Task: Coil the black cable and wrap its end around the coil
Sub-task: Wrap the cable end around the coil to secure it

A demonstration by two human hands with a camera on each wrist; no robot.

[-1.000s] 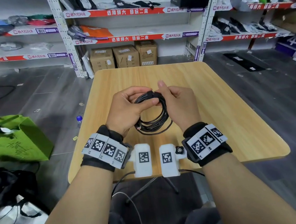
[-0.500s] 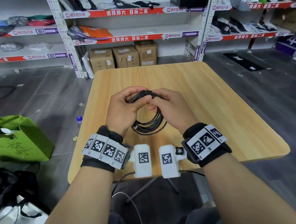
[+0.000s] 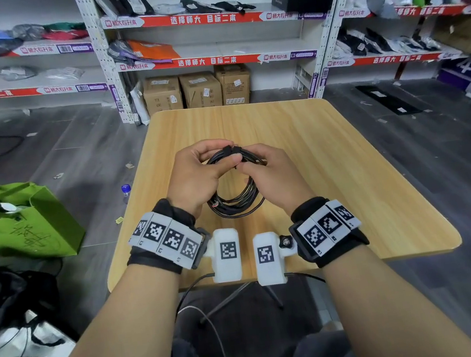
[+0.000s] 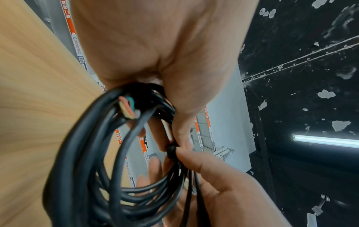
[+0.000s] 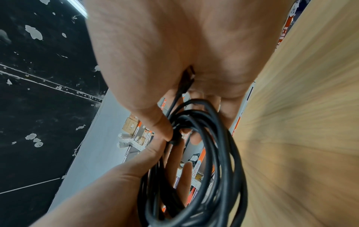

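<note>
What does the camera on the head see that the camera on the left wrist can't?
Only the head view shows the green bag on the floor, the cardboard boxes under the shelves and both wristbands. Only the left wrist view shows small coloured wires poking from a cut cable end, plus a ceiling light. Both show the left hand and right hand holding the black cable coil above the wooden table.
</note>
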